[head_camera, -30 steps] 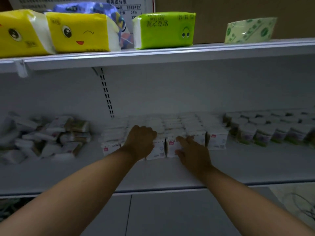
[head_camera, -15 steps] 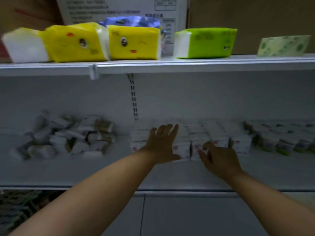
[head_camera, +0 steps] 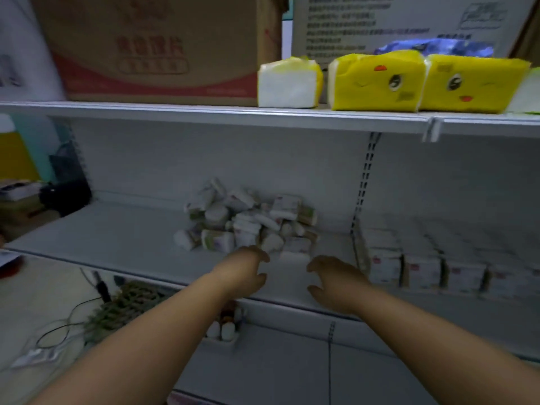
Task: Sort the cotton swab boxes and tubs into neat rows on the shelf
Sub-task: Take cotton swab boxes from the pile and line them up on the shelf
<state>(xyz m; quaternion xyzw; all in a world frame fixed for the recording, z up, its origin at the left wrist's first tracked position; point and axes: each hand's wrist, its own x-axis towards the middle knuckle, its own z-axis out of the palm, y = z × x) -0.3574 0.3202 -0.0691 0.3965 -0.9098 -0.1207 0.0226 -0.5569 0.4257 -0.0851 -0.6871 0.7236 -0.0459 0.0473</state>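
Note:
A jumbled heap of white cotton swab boxes and tubs (head_camera: pixel 248 223) lies on the middle shelf (head_camera: pixel 117 238). To its right, several white boxes stand in a neat row (head_camera: pixel 423 267). My left hand (head_camera: pixel 245 273) hovers just in front of the heap with relaxed fingers, holding nothing. My right hand (head_camera: pixel 336 279) is beside it, open, thumb spread, facing the left hand. A single white box (head_camera: pixel 295 249) lies at the heap's front edge between the two hands. The picture is blurred by motion.
The upper shelf (head_camera: pixel 263 118) carries a brown carton (head_camera: pixel 157 48) and yellow tissue packs (head_camera: pixel 423 83). A perforated upright (head_camera: pixel 365 182) splits the shelf back. Cables and a mesh item (head_camera: pixel 117 311) lie low left, small bottles (head_camera: pixel 225 325) sit below the shelf edge.
The view has swung left from the tidy rows to the heap. Both hands have left the row of boxes and now hover open in front of the heap.

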